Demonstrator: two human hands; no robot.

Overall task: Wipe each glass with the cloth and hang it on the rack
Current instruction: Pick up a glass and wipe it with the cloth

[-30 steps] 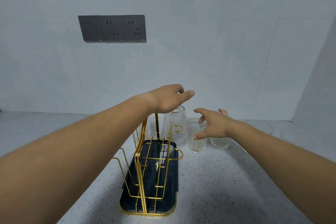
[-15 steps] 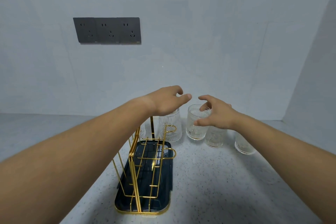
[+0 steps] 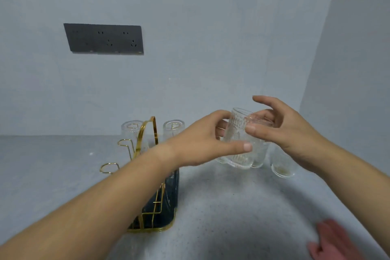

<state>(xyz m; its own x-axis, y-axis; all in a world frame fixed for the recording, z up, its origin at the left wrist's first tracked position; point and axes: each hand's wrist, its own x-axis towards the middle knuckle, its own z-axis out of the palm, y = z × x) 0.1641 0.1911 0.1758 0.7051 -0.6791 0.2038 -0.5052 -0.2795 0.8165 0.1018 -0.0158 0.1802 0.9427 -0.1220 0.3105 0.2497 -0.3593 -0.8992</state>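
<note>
A clear ribbed glass (image 3: 239,139) is held up above the counter between both hands. My left hand (image 3: 202,143) grips its side from the left, thumb along its front. My right hand (image 3: 282,126) pinches its rim from the right. The gold wire rack (image 3: 145,145) on a dark tray (image 3: 172,200) stands to the left, with two glasses (image 3: 130,133) (image 3: 173,129) upside down on its far pegs. A pink cloth (image 3: 335,243) lies on the counter at the lower right. More glasses (image 3: 282,164) stand behind the held one, partly hidden.
The speckled grey counter (image 3: 232,207) runs to a wall at the back and a side wall on the right. A dark socket panel (image 3: 105,39) is on the back wall. Empty gold pegs (image 3: 109,168) stick out at the rack's left.
My right hand lifted a glass from the group and my left hand came across to take hold of it. The view shifted right, bringing the pink cloth into sight.
</note>
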